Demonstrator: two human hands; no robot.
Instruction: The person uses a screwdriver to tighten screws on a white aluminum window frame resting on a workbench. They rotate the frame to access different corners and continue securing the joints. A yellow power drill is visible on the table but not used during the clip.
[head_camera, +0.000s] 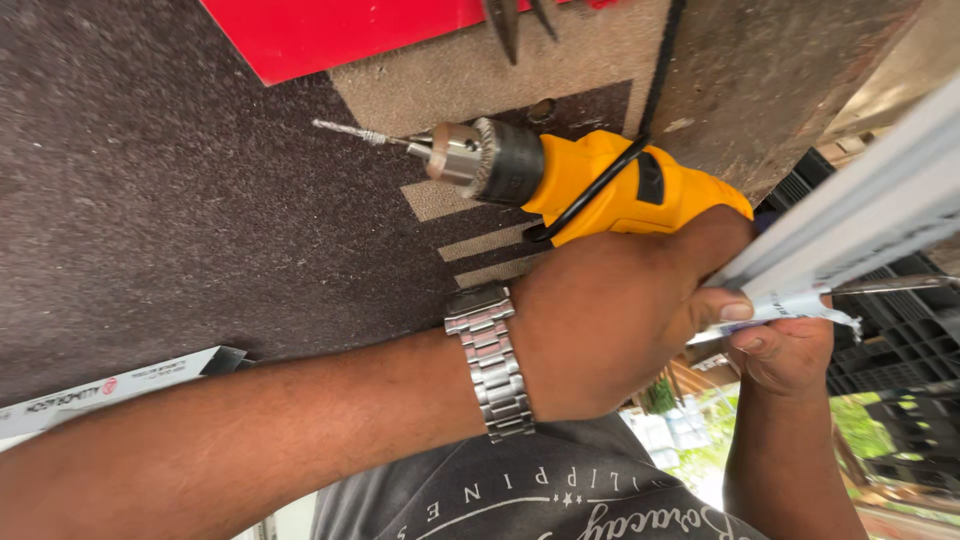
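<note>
My left hand (610, 320), with a steel watch (490, 360) on its wrist, closes around the end of a long white metal profile (860, 215), thumb pressed on its face. My right hand (785, 350) grips the same end from underneath, beside a loose flap of white film (805, 305). A yellow power drill (590, 180) with a bit in its chuck lies on the dark carpeted bench (150, 200) just behind my left hand. Its handle is hidden by that hand, and I cannot tell whether they touch.
The drill's black cord (655, 90) runs toward the top edge. A red sheet (340, 30) and pliers (510, 25) lie at the far side of the bench. A white printed strip (110, 390) rests at lower left. Black plastic crates (900, 330) stand at right.
</note>
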